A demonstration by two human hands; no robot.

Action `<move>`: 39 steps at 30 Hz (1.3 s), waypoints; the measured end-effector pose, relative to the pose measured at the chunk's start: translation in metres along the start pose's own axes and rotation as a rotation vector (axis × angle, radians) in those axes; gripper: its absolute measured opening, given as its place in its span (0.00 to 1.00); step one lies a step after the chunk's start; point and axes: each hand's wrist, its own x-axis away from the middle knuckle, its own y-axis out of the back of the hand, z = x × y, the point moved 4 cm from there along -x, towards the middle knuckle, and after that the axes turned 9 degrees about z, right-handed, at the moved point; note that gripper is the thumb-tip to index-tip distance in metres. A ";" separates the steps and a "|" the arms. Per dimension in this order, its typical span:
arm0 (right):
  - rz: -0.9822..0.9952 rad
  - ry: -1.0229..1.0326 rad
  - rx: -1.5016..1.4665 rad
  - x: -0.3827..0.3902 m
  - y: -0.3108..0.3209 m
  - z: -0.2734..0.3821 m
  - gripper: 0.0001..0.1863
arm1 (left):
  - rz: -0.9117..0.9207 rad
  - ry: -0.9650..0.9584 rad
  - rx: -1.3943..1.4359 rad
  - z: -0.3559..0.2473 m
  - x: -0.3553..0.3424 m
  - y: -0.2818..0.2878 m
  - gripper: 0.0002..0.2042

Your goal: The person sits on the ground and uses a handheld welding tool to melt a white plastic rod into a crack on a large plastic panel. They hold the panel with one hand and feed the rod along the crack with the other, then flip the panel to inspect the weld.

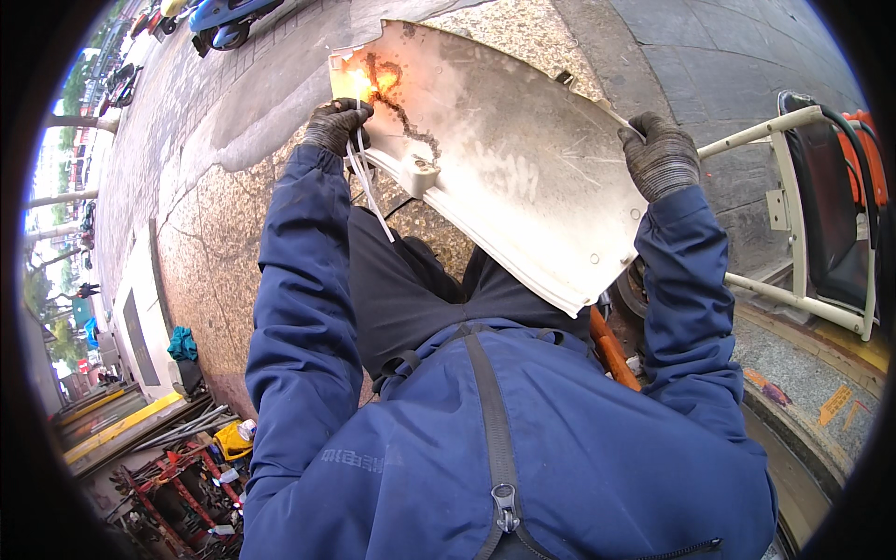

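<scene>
A large white curved plastic panel [532,131], scuffed and dirty, lies tilted above my lap. Its upper left part carries a dark, scorched crack line, and a bright orange flame or glow [362,84] burns at that corner. My left hand [336,127], in a dark work glove, is closed beside the glow, with thin white plastic strips [371,198] hanging from its fingers. Whether it also grips the panel's edge is hard to see. At the far right corner my right hand [661,157], gloved too, is closed around the panel's edge.
A pale metal-framed chair [784,219] with a black seat stands at the right. Beside my right thigh is an orange-brown handle [612,350]. Lower left, a red metal rack [182,490] holds tools, near a yellow bag [233,439]. A blue scooter [229,23] is parked far left.
</scene>
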 end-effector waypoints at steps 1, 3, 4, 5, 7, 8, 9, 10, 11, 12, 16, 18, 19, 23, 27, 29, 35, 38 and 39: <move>0.002 -0.006 -0.006 0.000 0.000 0.000 0.14 | 0.007 -0.003 -0.010 0.000 -0.001 0.001 0.07; -0.004 -0.001 0.002 0.000 -0.001 0.000 0.14 | 0.016 0.000 -0.018 0.000 -0.002 0.002 0.07; -0.007 0.000 0.004 0.000 -0.001 0.000 0.14 | 0.020 0.002 -0.022 0.000 -0.002 0.002 0.07; -0.010 -0.004 0.009 0.000 -0.001 -0.001 0.14 | 0.018 0.002 -0.026 0.000 -0.003 0.002 0.07; -0.017 -0.011 0.020 0.000 -0.001 -0.002 0.14 | 0.014 0.004 -0.032 -0.001 -0.003 0.002 0.07; -0.019 -0.015 0.026 -0.001 -0.001 -0.002 0.14 | 0.015 0.006 -0.031 -0.002 -0.003 0.002 0.07; -0.022 -0.020 0.031 -0.001 -0.002 -0.002 0.14 | 0.017 0.008 -0.030 -0.003 -0.003 0.001 0.07; -0.022 -0.028 0.033 -0.001 -0.002 -0.002 0.14 | 0.018 0.010 -0.029 -0.003 -0.003 0.001 0.08; -0.023 -0.026 0.033 -0.002 -0.002 -0.002 0.14 | 0.011 0.015 -0.034 -0.004 -0.003 0.001 0.08; -0.021 -0.029 0.029 -0.002 -0.002 -0.003 0.14 | 0.004 0.020 -0.038 -0.004 -0.003 0.001 0.08; -0.013 -0.027 0.028 -0.002 -0.002 -0.004 0.14 | 0.002 0.016 -0.019 -0.007 -0.004 0.000 0.08; -0.014 -0.018 0.034 -0.002 -0.002 -0.004 0.14 | -0.009 0.036 -0.014 -0.007 -0.005 0.000 0.08; -0.015 -0.014 0.037 -0.002 -0.002 -0.003 0.14 | -0.022 0.054 -0.004 -0.006 -0.005 0.001 0.08; -0.024 -0.006 0.013 -0.001 -0.001 -0.004 0.14 | -0.046 0.046 -0.032 -0.008 -0.007 -0.001 0.08; -0.020 -0.001 0.012 -0.002 -0.001 -0.005 0.14 | -0.060 0.048 -0.053 -0.009 -0.009 -0.001 0.08; -0.023 0.000 0.016 -0.002 -0.001 -0.005 0.14 | -0.050 0.047 -0.058 -0.010 -0.011 -0.001 0.09; -0.043 0.035 -0.018 -0.002 0.000 -0.005 0.14 | -0.030 0.037 -0.042 -0.009 -0.017 0.000 0.10; -0.040 0.037 -0.033 -0.002 0.000 -0.005 0.13 | -0.033 0.035 -0.032 -0.009 -0.019 0.000 0.11; -0.040 0.041 -0.030 -0.002 0.001 -0.005 0.13 | -0.038 0.035 -0.038 -0.009 -0.019 0.000 0.11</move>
